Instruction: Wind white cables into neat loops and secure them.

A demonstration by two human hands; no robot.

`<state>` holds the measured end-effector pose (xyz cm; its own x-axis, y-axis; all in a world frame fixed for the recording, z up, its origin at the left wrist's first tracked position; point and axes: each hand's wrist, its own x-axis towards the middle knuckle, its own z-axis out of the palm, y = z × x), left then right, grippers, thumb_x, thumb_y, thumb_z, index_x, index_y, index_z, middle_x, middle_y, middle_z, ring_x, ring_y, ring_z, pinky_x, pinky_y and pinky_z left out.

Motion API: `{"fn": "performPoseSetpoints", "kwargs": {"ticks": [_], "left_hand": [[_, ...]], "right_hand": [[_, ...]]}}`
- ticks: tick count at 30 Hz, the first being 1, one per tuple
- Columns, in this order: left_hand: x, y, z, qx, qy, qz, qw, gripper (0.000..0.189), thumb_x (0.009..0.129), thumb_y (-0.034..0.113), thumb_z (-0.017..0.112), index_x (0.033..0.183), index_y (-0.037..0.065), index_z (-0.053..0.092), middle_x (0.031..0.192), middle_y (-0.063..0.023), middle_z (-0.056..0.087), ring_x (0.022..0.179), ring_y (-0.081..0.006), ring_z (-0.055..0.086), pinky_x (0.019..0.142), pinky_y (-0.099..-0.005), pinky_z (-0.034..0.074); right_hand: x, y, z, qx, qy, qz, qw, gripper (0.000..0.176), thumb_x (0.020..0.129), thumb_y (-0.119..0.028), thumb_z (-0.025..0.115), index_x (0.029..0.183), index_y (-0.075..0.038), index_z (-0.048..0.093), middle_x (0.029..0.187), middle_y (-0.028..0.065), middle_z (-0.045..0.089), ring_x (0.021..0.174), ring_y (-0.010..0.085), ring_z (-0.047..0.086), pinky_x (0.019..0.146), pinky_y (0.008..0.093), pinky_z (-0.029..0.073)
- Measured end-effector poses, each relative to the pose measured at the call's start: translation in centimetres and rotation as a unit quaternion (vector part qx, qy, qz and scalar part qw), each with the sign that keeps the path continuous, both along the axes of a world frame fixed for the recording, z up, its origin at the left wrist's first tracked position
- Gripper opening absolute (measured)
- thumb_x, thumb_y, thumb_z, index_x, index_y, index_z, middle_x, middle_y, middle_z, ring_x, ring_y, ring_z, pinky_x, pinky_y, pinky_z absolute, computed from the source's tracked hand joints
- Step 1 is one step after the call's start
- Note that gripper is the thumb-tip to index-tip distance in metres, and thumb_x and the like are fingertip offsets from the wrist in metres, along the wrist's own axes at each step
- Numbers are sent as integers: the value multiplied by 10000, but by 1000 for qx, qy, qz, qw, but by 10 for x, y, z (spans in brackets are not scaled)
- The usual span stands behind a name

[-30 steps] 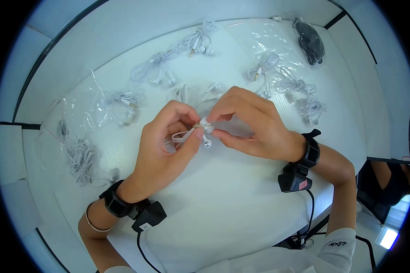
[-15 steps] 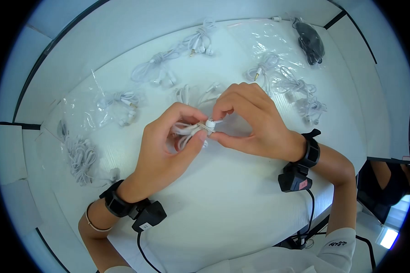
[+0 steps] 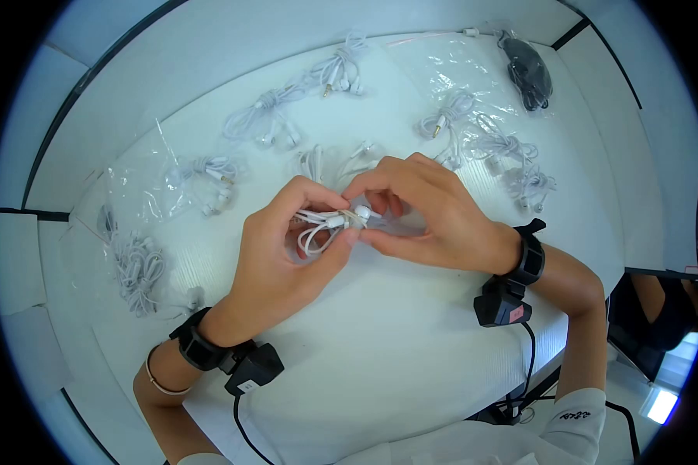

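Note:
Between thumb and fingers, my left hand (image 3: 275, 252) closes on a coiled bundle of white wired earphones (image 3: 318, 230). A pale beige band crosses the bundle near its right end, beside a white earbud. My right hand (image 3: 446, 213) is curled at that same end, its thumb and fingertips touching the bundle next to the earbud. Exactly which piece the right fingertips pinch is hard to make out. Just beyond my hands, more coiled white earphones (image 3: 312, 163) lie on the white table (image 3: 364, 349).
Several other earphone bundles lie around the table, including a tangle at left (image 3: 138, 271) and one at the back (image 3: 340, 74). Clear plastic bags (image 3: 442, 66) lie at the back and left. A black mouse (image 3: 526, 70) sits at the back right. Another person (image 3: 663, 310) shows at the right edge.
My right fingers have shifted slightly left, closer to the left fingertips at the band. The bundle has turned a little, showing its loops and earbud more plainly.

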<state>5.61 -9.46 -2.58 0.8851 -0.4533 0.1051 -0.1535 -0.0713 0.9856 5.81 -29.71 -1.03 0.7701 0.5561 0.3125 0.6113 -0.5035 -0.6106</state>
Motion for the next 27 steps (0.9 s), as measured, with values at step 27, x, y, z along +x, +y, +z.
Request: {"fn": "performPoseSetpoints", "kwargs": {"ticks": [27], "left_hand": [[1,4,-2,-10,11,-10,1000,210,817,53,604,1013,59,531,844,16,548,654,-35,463,540,-184,327]], "right_hand": [[-4,-2,1,79,125,-45,988,112,847,-49,601,944,-4,570,824,60,588,664,122,564,618,241,453]]}}
